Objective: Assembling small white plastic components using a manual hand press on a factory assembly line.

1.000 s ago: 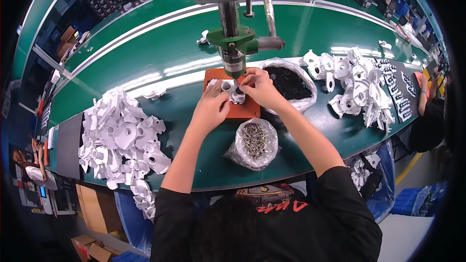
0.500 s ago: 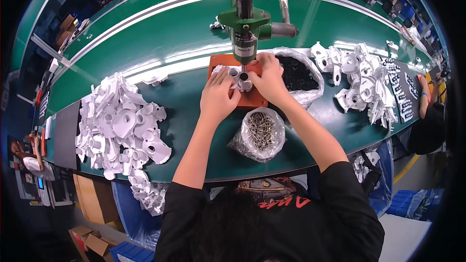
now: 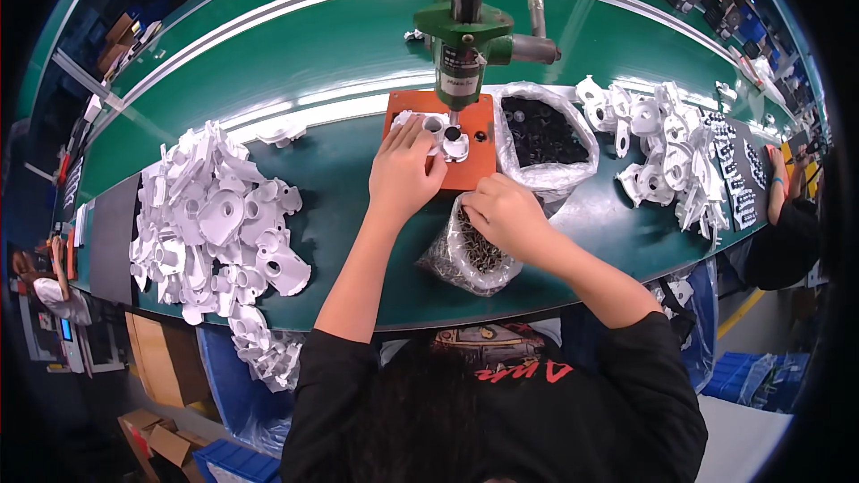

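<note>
My left hand [image 3: 405, 172] rests on a white plastic part [image 3: 455, 151], its fingers closed over the part's left side. The part lies on an orange plate [image 3: 480, 161] beneath a green drill-press-like machine [image 3: 460, 67]; a black round piece [image 3: 454, 134] sits in one of its round sockets. My right hand [image 3: 512, 217] is at the mouth of a clear plastic bag of screws [image 3: 484, 255], nearer me than the plate. Its fingers are bent together and dip in at the bag's rim; whatever they pinch is hidden.
A large heap of white plastic parts [image 3: 219, 215] covers the table's left side. Behind my right hand stands a bag of black pieces [image 3: 544, 139]. More white parts [image 3: 667, 148] lie at right, near trays of small pieces [image 3: 744, 179]. Other people work at both far sides.
My right hand has left the white part and come back toward me to the screw bag. My left hand stays on the part. The view has shifted slightly.
</note>
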`<state>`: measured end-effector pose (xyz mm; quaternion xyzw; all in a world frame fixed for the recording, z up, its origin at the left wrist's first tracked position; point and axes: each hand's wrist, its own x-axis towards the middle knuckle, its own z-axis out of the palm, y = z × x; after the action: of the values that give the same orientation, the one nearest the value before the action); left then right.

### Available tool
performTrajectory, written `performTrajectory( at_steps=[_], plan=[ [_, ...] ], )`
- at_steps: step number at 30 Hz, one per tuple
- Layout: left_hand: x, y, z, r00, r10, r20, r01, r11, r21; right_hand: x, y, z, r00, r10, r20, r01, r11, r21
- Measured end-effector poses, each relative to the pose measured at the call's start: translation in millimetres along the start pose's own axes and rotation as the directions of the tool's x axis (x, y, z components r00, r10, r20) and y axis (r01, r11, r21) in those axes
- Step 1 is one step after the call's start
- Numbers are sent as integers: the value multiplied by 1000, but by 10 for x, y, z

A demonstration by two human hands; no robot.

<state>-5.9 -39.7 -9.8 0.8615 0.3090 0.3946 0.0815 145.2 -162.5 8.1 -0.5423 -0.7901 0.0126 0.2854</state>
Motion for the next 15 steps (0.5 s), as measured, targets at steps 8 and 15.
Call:
performTrajectory(
  at_steps=[8,15],
  plan=[
    [-11,-7,22,1000,25,-9,-24,999,27,-7,3,133,995,-83,-48,75,986,-151],
    [-17,-17,7,999,34,-7,-34,999,18,55,32,57,995,-83,60,89,990,-106]
  ],
)
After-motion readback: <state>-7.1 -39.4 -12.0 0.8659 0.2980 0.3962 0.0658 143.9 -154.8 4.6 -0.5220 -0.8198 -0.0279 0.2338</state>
